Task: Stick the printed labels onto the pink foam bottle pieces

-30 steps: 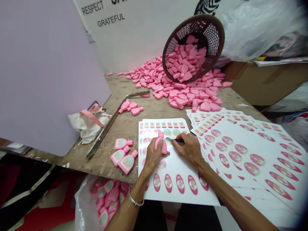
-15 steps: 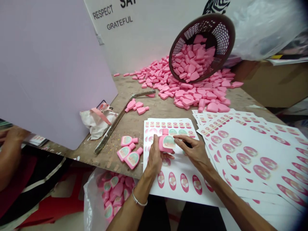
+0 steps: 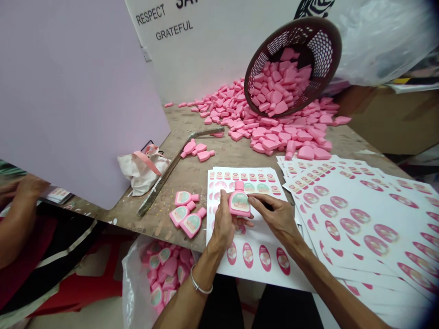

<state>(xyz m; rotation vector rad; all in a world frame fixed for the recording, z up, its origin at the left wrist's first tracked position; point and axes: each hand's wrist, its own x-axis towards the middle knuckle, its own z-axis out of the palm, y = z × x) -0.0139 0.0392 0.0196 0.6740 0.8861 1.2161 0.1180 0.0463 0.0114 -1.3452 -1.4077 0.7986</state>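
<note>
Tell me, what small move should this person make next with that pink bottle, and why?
Probably press the label flat with the right hand: its fingers are already at the label's edge, and the left hand is steadying the pink bottle.

Left hand (image 3: 224,224) is hiding the lower part of the pink plastic btl (image 3: 239,205), label print's proving too small to read, wall lettering (image 3: 181,3) is getting cut off up top, co-worker's arm (image 3: 17,214) is running off left edge, plastic bag (image 3: 132,292) going off bottom edge.

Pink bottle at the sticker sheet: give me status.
Left hand grips pink bottle. Right hand on its oval label. Sticker sheet lies beneath.
</note>
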